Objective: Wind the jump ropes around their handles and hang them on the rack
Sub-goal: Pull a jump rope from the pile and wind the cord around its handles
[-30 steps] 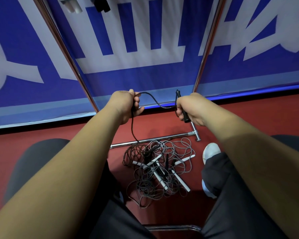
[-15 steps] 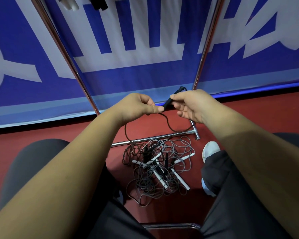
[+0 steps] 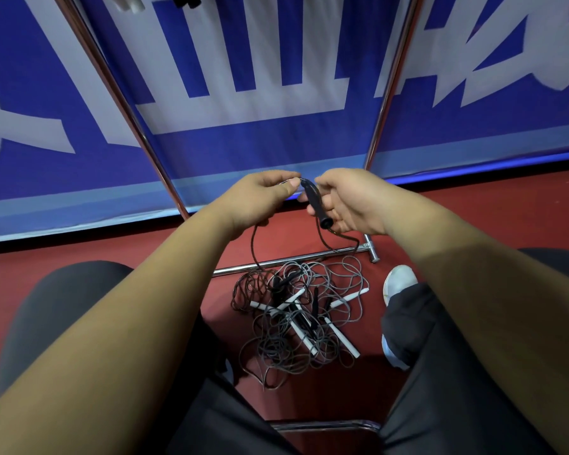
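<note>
Winding step: right hand (image 3: 349, 201) grips black handle (image 3: 314, 203), left hand (image 3: 260, 198) pinches cord (image 3: 255, 239); next, loop cord round handle.

We see one black handle (image 3: 316, 205) raised, tilted with its top toward 11 o'clock, its thin black cord (image 3: 256, 244) drooping toward 6 o'clock into a tangled pile of ropes (image 3: 296, 320) on the red floor. White and black handles lie crossed there. The chrome rack (image 3: 296, 261) stands at 12 o'clock from the pile.
</note>
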A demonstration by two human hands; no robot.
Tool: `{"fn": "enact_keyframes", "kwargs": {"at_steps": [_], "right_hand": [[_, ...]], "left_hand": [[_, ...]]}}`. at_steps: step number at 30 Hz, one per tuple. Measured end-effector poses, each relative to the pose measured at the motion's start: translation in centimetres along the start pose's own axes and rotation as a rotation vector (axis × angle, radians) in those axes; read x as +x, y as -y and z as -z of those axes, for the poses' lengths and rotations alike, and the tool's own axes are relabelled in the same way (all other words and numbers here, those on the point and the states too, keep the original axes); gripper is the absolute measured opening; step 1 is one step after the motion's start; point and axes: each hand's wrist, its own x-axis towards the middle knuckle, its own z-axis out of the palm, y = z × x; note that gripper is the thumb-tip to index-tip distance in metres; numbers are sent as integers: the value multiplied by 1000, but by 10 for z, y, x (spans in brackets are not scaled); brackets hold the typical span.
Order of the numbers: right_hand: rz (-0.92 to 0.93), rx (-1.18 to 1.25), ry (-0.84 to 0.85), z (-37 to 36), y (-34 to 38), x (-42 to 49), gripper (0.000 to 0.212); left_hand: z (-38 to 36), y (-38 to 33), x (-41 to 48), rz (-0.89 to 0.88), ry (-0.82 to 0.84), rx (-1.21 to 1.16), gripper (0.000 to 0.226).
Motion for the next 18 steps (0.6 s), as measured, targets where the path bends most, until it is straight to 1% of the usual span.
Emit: {"fn": "enact_keyframes", "kwargs": {"at_steps": [1, 2, 3, 5, 6, 8, 11, 12, 14, 15, 16, 18], "right_hand": [[11, -2, 30, 0, 1, -1, 58], [36, -17, 39, 0, 2, -2, 59], [70, -40, 35, 0, 2, -3, 51], [122, -89, 30, 0, 1, -5, 26], [126, -115, 36, 1, 0, -5, 19], [131, -214, 23, 1, 0, -7, 22], [157, -332, 1, 2, -2, -7, 36], [163, -352, 12, 1, -3, -7, 47], [160, -404, 8, 1, -6, -5, 77], [164, -440, -9, 2, -6, -5, 82], [174, -480, -24, 3, -6, -5, 79], [191, -562, -54, 7, -4, -5, 61]], "left_hand": [[-1, 1, 0, 8, 18, -16, 25], [-1, 2, 1, 13, 29, -24, 24], [-1, 2, 0, 17, 28, -20, 24], [1, 1, 0, 24, 5, 1, 25], [2, 2, 1, 26, -9, 20, 25], [3, 4, 2, 28, -44, 66, 26], [3, 10, 6, 53, -124, 95, 30], [4, 11, 7, 69, -168, 99, 32], [7, 13, 10, 110, -254, 122, 36], [10, 13, 10, 132, -299, 110, 36], [14, 13, 10, 152, -340, 87, 37], [20, 11, 9, 195, -419, 58, 36]]}}
